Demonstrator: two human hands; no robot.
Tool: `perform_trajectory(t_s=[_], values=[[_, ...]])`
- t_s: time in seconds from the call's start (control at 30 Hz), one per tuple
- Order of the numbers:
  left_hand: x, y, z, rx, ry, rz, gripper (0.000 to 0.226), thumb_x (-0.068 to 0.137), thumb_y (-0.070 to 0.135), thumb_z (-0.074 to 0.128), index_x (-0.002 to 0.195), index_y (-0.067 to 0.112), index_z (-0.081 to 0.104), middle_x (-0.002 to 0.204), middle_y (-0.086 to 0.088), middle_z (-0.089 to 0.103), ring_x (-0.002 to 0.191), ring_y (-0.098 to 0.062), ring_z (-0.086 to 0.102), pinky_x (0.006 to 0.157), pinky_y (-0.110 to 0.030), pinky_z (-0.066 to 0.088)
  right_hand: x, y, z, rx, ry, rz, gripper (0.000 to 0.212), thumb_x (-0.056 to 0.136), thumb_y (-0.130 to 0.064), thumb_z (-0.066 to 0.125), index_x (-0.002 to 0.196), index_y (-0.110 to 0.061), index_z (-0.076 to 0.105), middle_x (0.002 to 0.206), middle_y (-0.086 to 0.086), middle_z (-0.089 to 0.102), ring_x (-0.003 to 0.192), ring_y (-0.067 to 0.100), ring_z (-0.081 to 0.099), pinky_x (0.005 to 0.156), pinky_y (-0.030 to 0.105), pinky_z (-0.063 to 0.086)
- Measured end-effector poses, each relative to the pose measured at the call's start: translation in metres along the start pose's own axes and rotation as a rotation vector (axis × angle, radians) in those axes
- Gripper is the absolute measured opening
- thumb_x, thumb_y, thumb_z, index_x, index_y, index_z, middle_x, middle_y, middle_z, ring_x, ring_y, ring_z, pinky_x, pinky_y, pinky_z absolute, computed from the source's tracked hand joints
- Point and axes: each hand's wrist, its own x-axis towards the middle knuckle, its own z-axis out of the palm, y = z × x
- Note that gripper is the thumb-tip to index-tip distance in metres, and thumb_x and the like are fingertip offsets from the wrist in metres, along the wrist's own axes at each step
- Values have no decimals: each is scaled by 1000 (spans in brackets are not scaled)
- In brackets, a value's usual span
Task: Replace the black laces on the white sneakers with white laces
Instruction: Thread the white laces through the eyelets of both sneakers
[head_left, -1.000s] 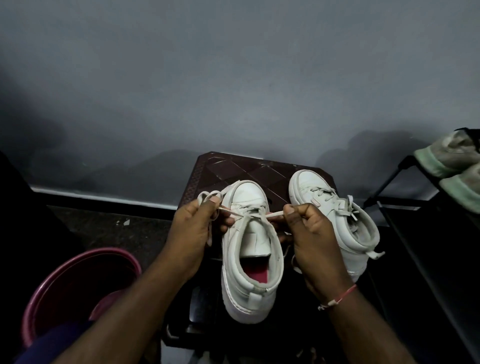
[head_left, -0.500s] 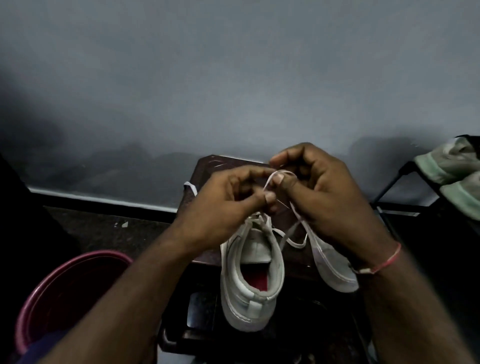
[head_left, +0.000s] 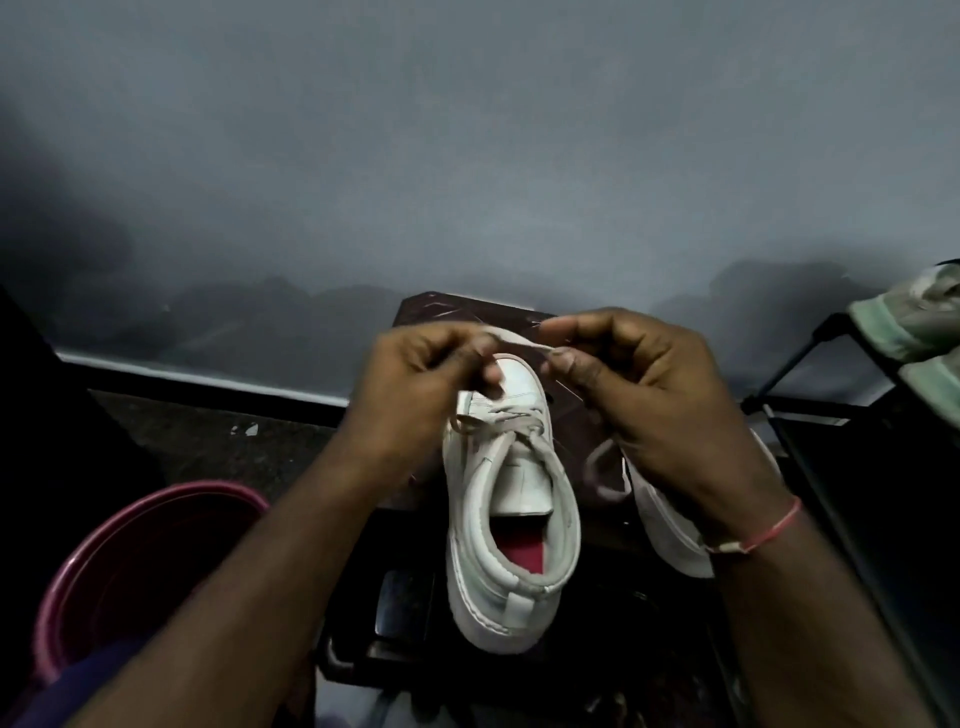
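Note:
A white sneaker with a red insole lies on a dark brown stool, toe pointing away from me. A white lace crosses its eyelets. Above the toe, my left hand and my right hand each pinch a stretch of white lace, which runs taut between them. The second white sneaker lies to the right, mostly hidden under my right hand and wrist. A loop of lace hangs beside it. No black lace is in sight.
A pink bucket stands at lower left on the dark floor. A black metal rack with pale green and white shoes stands at the right. A grey wall rises right behind the stool.
Both hands rose from the sneaker's tongue to above its toe, came together with the lace, and have now drawn slightly apart, stretching the lace between them.

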Motion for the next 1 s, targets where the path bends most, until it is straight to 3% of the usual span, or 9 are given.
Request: perform_trajectory(t_s=[0.13,0.27,0.4,0.53,0.63,0.77,0.87,0.93,1.0], values=[[17,-20,-36,-100,385,-183,12,95,12,58,100,15,69,79,2,71,75,-13,67,75,-31,52,-2,7,-10,-141,-21,58,23,89,-1,63,95,-22,74,86,-4,76,83,4,69,76,15,48],[3,-14,-34,421,24,184,49,83,19,67,129,32,55,125,13,61,117,3,55,93,-8,42,-2,10,3,-134,-46,30,18,86,0,67,94,-16,73,84,-5,75,81,1,68,74,12,48],[-6,-10,-11,228,-211,157,14,87,11,69,99,18,74,84,7,75,80,-10,71,74,-23,56,0,8,17,-31,-17,12,9,82,-6,73,88,-7,66,76,-2,73,71,9,68,66,19,52],[6,-24,-23,319,148,127,15,93,20,63,81,28,69,64,8,67,57,-5,61,59,-23,52,2,8,9,-145,-84,32,13,86,-1,67,87,-13,70,78,3,73,71,7,66,66,16,49],[18,-44,-47,375,364,2,17,92,29,61,82,20,71,73,4,72,66,-15,68,69,-38,58,0,12,-6,-201,-76,110,22,92,1,59,89,-18,70,77,0,73,54,3,53,50,16,40],[6,-35,-36,540,335,71,18,88,30,67,102,18,65,93,6,63,82,-6,60,78,-30,54,-3,13,-2,222,80,223,19,93,4,52,95,-7,66,77,4,72,54,10,54,46,18,42],[-17,0,-12,614,186,270,20,79,35,67,88,21,57,77,10,57,69,-6,55,62,-22,46,0,6,-6,692,178,156,25,82,4,54,103,-5,63,90,9,71,80,18,68,66,21,52],[-33,10,0,701,-36,149,27,71,46,65,86,26,56,69,7,56,64,-11,55,57,-32,47,1,5,-9,644,163,117,33,75,4,61,107,-6,63,95,9,70,91,20,69,75,24,53],[-46,6,6,855,-91,54,28,66,49,62,85,28,56,71,9,58,65,-7,55,62,-33,49,-3,13,-2,285,136,170,35,75,7,70,106,-8,67,94,9,72,87,16,69,77,27,53]])
